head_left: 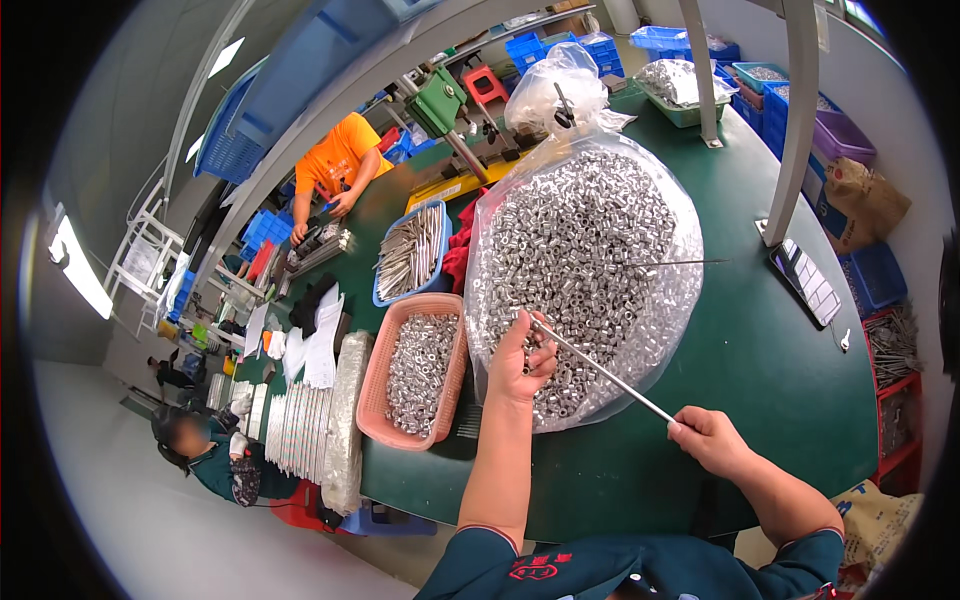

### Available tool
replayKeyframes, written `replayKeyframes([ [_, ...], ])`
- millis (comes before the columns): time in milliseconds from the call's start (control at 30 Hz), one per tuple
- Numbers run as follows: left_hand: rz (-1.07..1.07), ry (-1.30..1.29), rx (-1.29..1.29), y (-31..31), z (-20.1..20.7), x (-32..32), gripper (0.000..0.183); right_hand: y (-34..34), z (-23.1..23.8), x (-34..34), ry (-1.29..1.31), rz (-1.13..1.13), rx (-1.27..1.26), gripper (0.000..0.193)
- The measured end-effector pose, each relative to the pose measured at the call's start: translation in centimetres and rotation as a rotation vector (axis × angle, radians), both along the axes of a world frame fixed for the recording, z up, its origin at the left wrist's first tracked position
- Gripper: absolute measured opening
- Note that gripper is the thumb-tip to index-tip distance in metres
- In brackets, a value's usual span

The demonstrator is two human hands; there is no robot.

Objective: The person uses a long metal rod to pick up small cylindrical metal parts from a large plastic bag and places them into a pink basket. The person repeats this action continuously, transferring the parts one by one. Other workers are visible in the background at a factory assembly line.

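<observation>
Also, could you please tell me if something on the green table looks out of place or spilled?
No spill stands out. Slightly odd: one thin rod stretches across the small metal parts, its tip reaching past the right edge of the clear plastic bag, while other rods lie together in the blue basket.

The rod [600, 368] looked like smooth metal with a soft silvery sheen. The rings [580, 240] were bright, glossy metal, lying in a bag [688, 225] of thin, clear plastic, shiny and creased. The table [790, 400] had a smooth, faintly glossy top. The basket [374, 414] was matt plastic, full of shiny metal pieces [422, 365]; the tray [415, 290] was smooth plastic, and its rods [408, 250] were duller metal. A rag [458, 250] looked like soft, rumpled cloth. The papers [325, 340] were matt, the phone [805, 285] glassy and reflective, the post [797, 100] smooth, painted-looking metal. The shirt [640, 560] was matt cloth.
</observation>
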State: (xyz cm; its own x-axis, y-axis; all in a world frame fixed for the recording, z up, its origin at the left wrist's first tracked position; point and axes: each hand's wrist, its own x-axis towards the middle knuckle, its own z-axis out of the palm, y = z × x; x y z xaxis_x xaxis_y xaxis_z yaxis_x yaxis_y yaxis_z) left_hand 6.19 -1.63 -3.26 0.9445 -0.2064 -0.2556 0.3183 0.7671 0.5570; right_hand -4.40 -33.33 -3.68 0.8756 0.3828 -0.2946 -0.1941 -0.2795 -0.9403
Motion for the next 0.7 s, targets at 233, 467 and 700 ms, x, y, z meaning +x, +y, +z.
replayKeyframes([
  [233, 0.234, -0.149, 0.294, -1.8, 0.6, -0.7, 0.027, 0.3, 0.4, -0.1, -0.003, -0.026, -0.049, 0.023],
  [467, 0.301, -0.155, 0.343, -3.0, 0.2, -0.7, 0.020, 0.5, 0.2, -0.5, -0.022, -0.080, -0.072, 0.021],
  [700, 0.199, -0.129, 0.123, -2.1, 0.3, -0.9, 0.025, 0.6, 0.4, -0.4, -0.020, -0.084, -0.037, 0.021],
])
